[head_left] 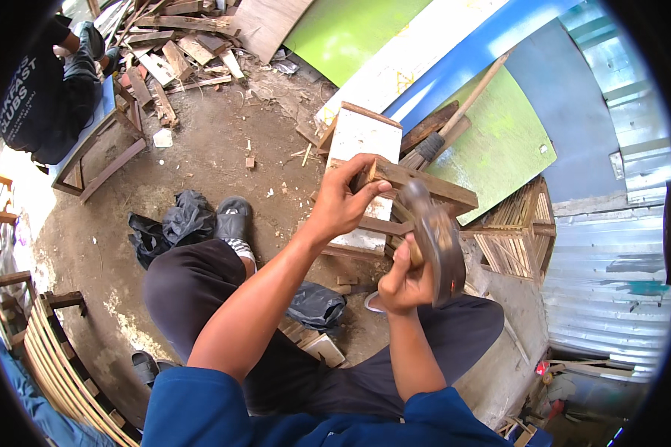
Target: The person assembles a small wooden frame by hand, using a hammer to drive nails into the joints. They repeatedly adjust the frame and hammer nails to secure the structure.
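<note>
My left hand (344, 200) is closed around the left end of a brown wooden piece (432, 186), thumb and forefinger pinching at its near side. Whether a nail sits between those fingertips I cannot make out. A second, shorter wooden bar (384, 224) lies just below, seemingly joined with the first into a frame. In my right hand (408, 281) is a hammer (441, 249), its dark metal head raised close to the wood and smeared by motion. The work lies over a small white-topped bench (363, 140) in front of me.
A broom (455, 112) leans beyond the bench, beside green and blue panels. Scrap wood (179, 56) is heaped at the far left, near another seated person (45, 97). Black plastic bags (183, 220) lie by my left foot. A slatted wooden piece (518, 231) stands at right.
</note>
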A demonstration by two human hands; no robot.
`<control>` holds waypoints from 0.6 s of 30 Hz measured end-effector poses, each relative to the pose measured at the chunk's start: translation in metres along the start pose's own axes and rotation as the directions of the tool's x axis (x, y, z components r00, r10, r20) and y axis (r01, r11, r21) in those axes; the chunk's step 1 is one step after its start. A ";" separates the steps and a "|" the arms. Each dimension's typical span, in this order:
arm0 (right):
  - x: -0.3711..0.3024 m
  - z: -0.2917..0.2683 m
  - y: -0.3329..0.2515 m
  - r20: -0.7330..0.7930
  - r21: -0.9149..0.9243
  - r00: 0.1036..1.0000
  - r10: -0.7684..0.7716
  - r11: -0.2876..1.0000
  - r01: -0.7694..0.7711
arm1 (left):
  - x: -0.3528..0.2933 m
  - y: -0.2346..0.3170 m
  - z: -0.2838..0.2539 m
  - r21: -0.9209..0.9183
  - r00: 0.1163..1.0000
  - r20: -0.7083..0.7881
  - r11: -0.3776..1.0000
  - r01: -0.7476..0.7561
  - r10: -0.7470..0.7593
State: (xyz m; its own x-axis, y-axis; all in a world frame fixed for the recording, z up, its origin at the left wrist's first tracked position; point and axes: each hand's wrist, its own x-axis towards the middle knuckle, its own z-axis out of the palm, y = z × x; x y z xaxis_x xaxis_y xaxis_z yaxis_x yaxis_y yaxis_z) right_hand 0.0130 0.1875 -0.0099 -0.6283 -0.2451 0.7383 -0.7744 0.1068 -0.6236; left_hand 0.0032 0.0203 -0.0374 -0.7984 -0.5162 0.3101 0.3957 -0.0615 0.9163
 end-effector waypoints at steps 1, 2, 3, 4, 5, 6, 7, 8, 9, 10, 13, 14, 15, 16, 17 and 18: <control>0.001 0.001 0.001 -0.007 -0.040 0.999 -0.053 0.998 0.052 | -0.002 0.000 0.001 -0.052 0.998 0.010 0.997 0.057 -0.056; 0.000 0.002 0.000 0.023 -0.124 1.000 0.008 0.992 -0.005 | -0.004 0.001 0.002 -0.046 1.000 -0.005 0.998 0.030 -0.031; 0.001 0.002 0.002 0.070 -0.185 0.997 0.018 0.983 -0.004 | -0.004 0.001 0.002 -0.032 0.999 -0.004 0.999 0.042 -0.042; 0.003 0.001 0.002 0.096 -0.259 0.992 0.079 0.965 -0.052 | -0.006 0.002 0.003 -0.020 0.998 0.004 0.998 0.061 -0.061; 0.004 0.001 0.003 0.092 -0.273 0.976 0.199 0.947 -0.167 | -0.003 0.002 0.001 -0.006 1.000 -0.012 1.000 -0.009 0.009; 0.008 0.000 0.005 0.099 -0.318 0.986 0.132 0.943 -0.094 | 0.000 0.003 -0.003 -0.023 1.000 -0.003 1.000 -0.014 0.014; 0.008 -0.002 0.003 0.046 -0.215 0.996 0.080 0.974 -0.068 | 0.002 0.003 -0.001 -0.036 1.000 0.002 0.999 -0.024 0.024; 0.007 -0.002 0.000 0.045 -0.139 0.996 0.075 0.988 -0.068 | 0.002 0.005 0.000 -0.046 1.000 -0.006 0.999 -0.023 0.022; 0.010 -0.006 -0.001 0.091 -0.116 0.995 -0.045 0.992 0.056 | 0.001 0.007 -0.004 0.038 1.000 0.022 0.999 0.010 -0.011; 0.010 -0.006 -0.004 0.115 -0.171 0.967 -0.226 0.955 0.243 | 0.000 0.008 -0.005 0.071 0.999 0.038 0.997 0.012 -0.015; 0.015 0.001 0.001 0.203 -0.364 0.978 -0.041 0.924 0.114 | -0.009 0.012 0.001 0.092 0.993 0.102 0.993 -0.074 0.065; 0.017 0.007 0.006 0.125 -0.245 0.981 0.145 0.963 -0.111 | -0.011 0.012 0.002 0.056 0.994 0.106 0.998 -0.031 0.025; 0.014 0.008 0.005 0.035 -0.260 0.995 0.090 0.962 -0.078 | -0.010 0.012 0.001 0.025 0.994 0.113 1.000 0.005 -0.008; 0.013 0.011 0.009 -0.038 -0.291 0.995 0.096 0.951 -0.103 | -0.007 0.011 -0.001 -0.003 0.994 0.106 0.999 0.033 -0.032; 0.006 0.011 0.009 -0.103 -0.047 0.980 0.168 0.984 -0.173 | -0.005 0.011 -0.004 -0.042 0.993 0.084 0.996 0.084 -0.080; -0.002 0.006 0.008 -0.123 -0.032 0.991 0.043 0.998 -0.047 | -0.004 0.010 -0.008 -0.008 0.993 0.081 0.996 0.086 -0.085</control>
State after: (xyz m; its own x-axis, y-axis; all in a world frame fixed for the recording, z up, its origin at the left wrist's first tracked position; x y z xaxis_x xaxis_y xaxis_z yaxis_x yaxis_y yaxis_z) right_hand 0.0083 0.1826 -0.0177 -0.6650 -0.1199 0.7372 -0.7462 0.1486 -0.6489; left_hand 0.0142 0.0150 -0.0313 -0.8630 -0.4386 0.2507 0.3294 -0.1122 0.9375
